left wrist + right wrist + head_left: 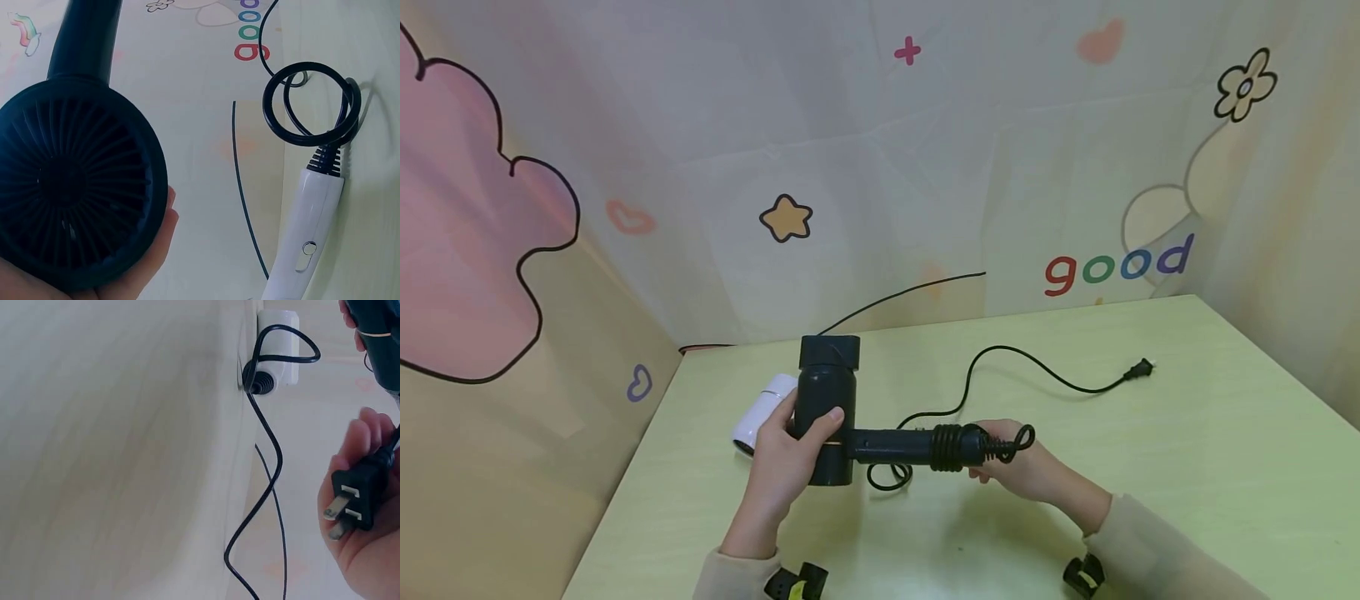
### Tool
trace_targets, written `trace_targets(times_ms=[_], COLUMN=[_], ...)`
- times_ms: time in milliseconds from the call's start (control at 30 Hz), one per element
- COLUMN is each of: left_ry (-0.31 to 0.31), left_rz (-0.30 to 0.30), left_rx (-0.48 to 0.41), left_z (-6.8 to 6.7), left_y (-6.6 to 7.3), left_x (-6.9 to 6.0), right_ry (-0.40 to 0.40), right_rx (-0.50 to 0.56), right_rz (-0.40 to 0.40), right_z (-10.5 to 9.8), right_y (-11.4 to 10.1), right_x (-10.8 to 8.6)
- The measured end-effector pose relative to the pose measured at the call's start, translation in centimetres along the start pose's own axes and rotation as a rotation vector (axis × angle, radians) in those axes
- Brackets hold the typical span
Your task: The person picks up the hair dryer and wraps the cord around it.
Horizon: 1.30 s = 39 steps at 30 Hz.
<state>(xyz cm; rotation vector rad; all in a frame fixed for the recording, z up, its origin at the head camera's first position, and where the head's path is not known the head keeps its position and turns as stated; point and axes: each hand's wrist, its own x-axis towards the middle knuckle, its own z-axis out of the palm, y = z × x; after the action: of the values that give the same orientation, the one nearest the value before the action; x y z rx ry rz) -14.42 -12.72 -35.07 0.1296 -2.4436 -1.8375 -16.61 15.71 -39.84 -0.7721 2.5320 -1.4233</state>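
A dark hair dryer [826, 400] is held above the table, its handle [891, 447] pointing right. My left hand [778, 458] grips the barrel, thumb across its near side. Ribs of the round rear grille [94, 137] fill much of the left wrist view. Several turns of cord [946, 448] are wound round the handle. At the handle's end, my right hand [1018, 471] holds this dryer's two-pin plug [359, 490], fingers curled round it. A white hair dryer [767, 408] lies behind my left hand, partly hidden by it; its handle [309, 225] shows in the left wrist view.
A black cord [940, 412] runs from the white dryer's side across the pale green table [1150, 467], with a loop near the middle. It ends in a plug [1138, 369] at the right rear. A printed curtain [865, 167] hangs behind the table.
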Motion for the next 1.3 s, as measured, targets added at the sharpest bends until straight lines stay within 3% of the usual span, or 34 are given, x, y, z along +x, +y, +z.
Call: trace_targets(times_ms=[167, 433, 900, 1300], left_ry=[-0.045, -0.118, -0.161, -0.143], left_rz=[-0.003, 0.022, 0.031, 0.054], left_rx=[0.02, 0.017, 0.037, 0.124], left_z=[-0.1, -0.3, -0.5, -0.3], left_y=[-0.1, -0.3, -0.5, -0.6], left_x=[0.0, -0.1, -0.2, -0.1], right_ry=[-0.038, -0.116, -0.217, -0.218], right_rx=[-0.069, -0.17, -0.124, -0.084], right_rz=[-0.044, -0.05, -0.085, -0.072], right_z=[-0.7, -2.4, -3.4, -4.1], right_y=[-0.5, -1.4, -2.9, -4.6], right_x=[0.2, 0.5, 0.2, -0.1])
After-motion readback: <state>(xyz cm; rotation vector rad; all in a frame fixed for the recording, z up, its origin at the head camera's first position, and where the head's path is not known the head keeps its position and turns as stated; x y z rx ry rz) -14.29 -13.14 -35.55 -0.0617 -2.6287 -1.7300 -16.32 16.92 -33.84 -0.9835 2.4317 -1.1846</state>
